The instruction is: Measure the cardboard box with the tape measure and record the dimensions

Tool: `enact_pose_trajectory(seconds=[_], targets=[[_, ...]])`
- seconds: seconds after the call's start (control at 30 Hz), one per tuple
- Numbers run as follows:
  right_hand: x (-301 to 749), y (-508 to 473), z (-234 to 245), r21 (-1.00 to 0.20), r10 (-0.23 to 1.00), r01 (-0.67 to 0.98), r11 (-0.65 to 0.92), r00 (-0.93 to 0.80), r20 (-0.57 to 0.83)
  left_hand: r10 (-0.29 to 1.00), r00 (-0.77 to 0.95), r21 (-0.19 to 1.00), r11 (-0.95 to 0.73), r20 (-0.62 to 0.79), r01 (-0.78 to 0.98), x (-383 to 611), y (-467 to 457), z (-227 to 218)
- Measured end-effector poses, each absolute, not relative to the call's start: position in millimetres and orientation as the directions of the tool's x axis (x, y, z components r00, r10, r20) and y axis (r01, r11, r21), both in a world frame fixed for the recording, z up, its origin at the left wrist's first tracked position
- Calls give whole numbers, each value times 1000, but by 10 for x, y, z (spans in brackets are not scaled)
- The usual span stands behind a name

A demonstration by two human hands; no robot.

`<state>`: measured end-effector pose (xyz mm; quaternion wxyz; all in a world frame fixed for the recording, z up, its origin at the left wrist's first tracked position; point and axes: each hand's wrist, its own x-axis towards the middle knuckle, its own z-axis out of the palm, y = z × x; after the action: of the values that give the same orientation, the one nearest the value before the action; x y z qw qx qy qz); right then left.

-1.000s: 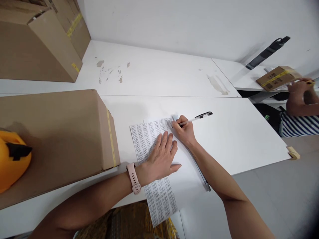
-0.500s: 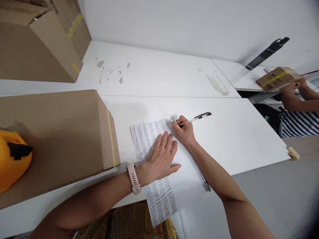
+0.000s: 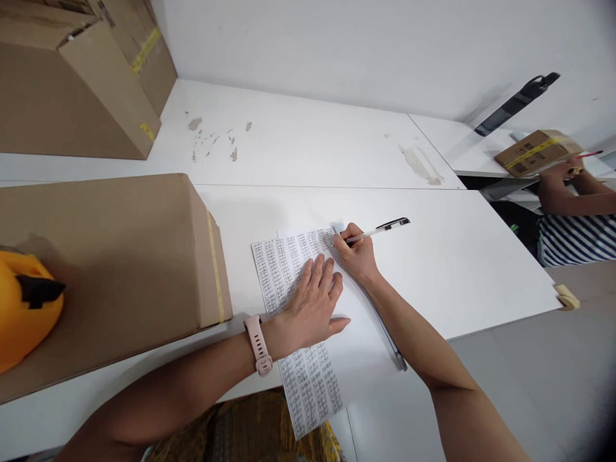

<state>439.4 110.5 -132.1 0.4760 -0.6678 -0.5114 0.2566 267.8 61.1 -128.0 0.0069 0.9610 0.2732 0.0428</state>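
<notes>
A sheet of paper (image 3: 308, 378) covered in dense rows of small handwriting lies on the white table (image 3: 457, 269), its near end hanging over the table's edge. My left hand (image 3: 312, 305) rests flat on the sheet with fingers stretched out, a pink wristband on the wrist. My right hand (image 3: 355, 253) pinches a clear pen with a black cap (image 3: 385, 228), its tip touching the top right corner of the written columns. A thin grey ruler-like strip (image 3: 387, 337) lies under my right forearm.
A large cardboard box (image 3: 120, 256) stands at my left with an orange tape dispenser (image 3: 24, 301) on it. More cardboard boxes (image 3: 81, 77) are stacked at the far left. At the far right another person in a striped top (image 3: 577, 237) handles a small box (image 3: 536, 151).
My hands and the pen have barely moved. The other person's hands at the far right have shifted around the small box.
</notes>
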Motion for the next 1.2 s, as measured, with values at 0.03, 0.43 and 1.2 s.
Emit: enact_pose_trajectory(seconds=[0.03,0.43,1.2], targets=[[4397,1104,-1324,-899,928,437,-27,346,140,525,848,44,-851,75,523,2679,613,-1280],[4423,1104,-1357,-890,927,457,-9,338,164,523,851,85,-851,46,519,2675,623,-1242],[5173,1161,-1308,-369,941,925,90,43,337,412,825,87,-907,386,412,2397,254,-835]])
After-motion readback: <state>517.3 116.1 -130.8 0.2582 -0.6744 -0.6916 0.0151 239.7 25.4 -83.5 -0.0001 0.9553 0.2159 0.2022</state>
